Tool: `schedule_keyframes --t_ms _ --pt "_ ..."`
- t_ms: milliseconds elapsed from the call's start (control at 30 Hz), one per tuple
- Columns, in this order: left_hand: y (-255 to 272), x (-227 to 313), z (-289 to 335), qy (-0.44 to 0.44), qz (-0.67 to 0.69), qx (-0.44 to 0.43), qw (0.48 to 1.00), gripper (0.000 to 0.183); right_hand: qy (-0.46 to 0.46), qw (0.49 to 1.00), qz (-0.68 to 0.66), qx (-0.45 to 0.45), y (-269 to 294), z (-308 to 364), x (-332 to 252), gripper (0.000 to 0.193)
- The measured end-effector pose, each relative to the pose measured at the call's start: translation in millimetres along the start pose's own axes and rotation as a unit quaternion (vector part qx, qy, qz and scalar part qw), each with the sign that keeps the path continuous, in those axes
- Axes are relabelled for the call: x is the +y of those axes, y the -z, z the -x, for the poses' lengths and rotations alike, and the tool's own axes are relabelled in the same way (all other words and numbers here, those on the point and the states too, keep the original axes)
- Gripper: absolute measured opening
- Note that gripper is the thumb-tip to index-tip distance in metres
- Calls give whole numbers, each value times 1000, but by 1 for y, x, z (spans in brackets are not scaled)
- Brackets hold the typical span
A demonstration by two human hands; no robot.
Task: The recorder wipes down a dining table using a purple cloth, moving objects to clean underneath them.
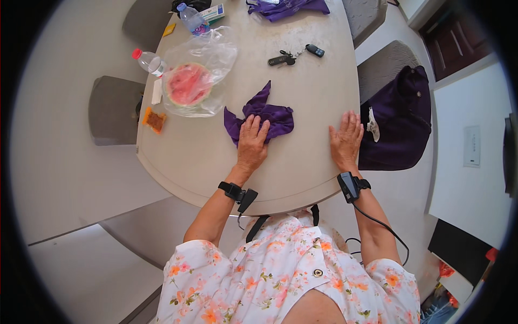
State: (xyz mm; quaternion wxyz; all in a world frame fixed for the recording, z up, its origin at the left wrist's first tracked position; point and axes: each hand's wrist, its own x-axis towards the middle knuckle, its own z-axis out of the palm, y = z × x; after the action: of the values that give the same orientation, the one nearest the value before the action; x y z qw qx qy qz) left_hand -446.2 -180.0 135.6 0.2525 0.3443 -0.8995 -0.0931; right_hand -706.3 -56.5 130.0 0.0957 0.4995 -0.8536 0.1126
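A crumpled purple cloth point(278, 121) lies on the pale table, one pointed corner sticking up away from me. My left hand point(252, 141) rests on its near part, fingers extended and lying over the fabric rather than wrapped round it. Part of the cloth is hidden under that hand. Toward the table's right edge my right hand point(346, 141) lies flat, palm down, holding nothing. Beyond the cloth is a bunch of keys point(283, 59) with a dark fob point(315, 51) on a chain.
Left of the cloth sits a cut watermelon point(189, 85) in a clear plastic bag point(218, 54). Two bottles, one red-capped point(151, 62), one blue-capped point(192, 20), and an orange snack packet point(155, 120) stand nearby. A dark purple garment point(402, 121) hangs over the right chair.
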Motion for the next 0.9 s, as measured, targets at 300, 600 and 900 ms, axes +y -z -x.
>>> schedule_keyframes --t_ms 300,600,900 --pt "-49 52 -71 -84 67 -33 994 60 -8 1000 -3 -20 0 0 -1 66" --pt "-49 60 -102 -167 144 -96 971 60 -18 999 -35 -30 7 -3 -5 65" --pt "-46 19 -178 -27 8 91 995 35 -15 999 -31 -34 11 -4 -7 66"
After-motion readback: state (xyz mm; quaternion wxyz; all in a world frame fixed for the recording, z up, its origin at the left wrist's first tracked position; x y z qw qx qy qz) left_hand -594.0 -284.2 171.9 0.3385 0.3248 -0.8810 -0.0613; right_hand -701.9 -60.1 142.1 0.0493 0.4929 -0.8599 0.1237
